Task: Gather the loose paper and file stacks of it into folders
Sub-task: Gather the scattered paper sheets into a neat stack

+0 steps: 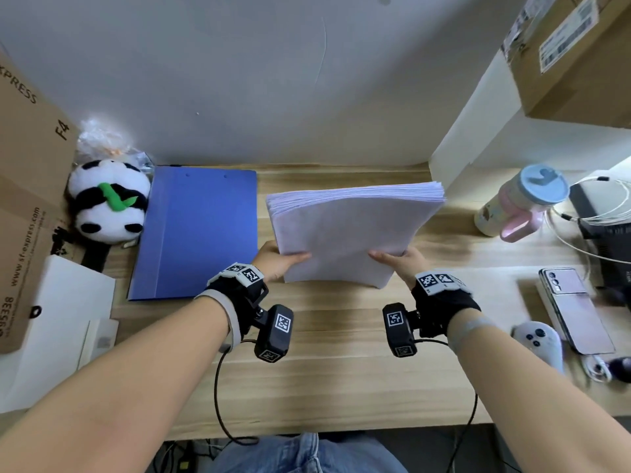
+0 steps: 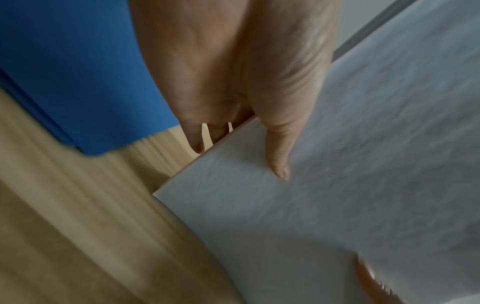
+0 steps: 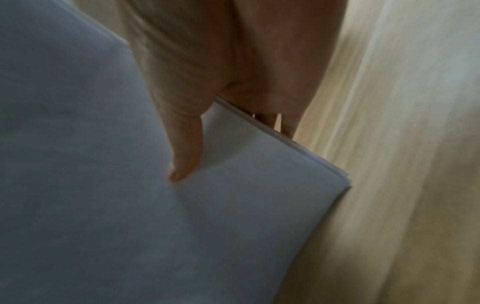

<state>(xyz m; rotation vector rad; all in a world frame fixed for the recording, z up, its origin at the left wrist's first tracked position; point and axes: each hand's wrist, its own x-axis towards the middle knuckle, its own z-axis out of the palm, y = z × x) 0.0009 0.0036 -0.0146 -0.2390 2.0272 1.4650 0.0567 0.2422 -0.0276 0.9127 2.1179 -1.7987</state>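
A thick stack of white paper is held tilted above the wooden desk, its far edge raised. My left hand grips its near left side, thumb on top and fingers underneath. My right hand grips the near right side the same way. In the left wrist view the left hand lays its thumb on the paper. In the right wrist view the right hand pinches the paper near a corner. A shut blue folder lies flat to the left of the stack, and the blue folder shows again beside the left hand.
A panda plush and a cardboard box stand at the left, white sheets before them. At the right are a bottle, a phone, a game controller, cables and a white shelf bearing a box.
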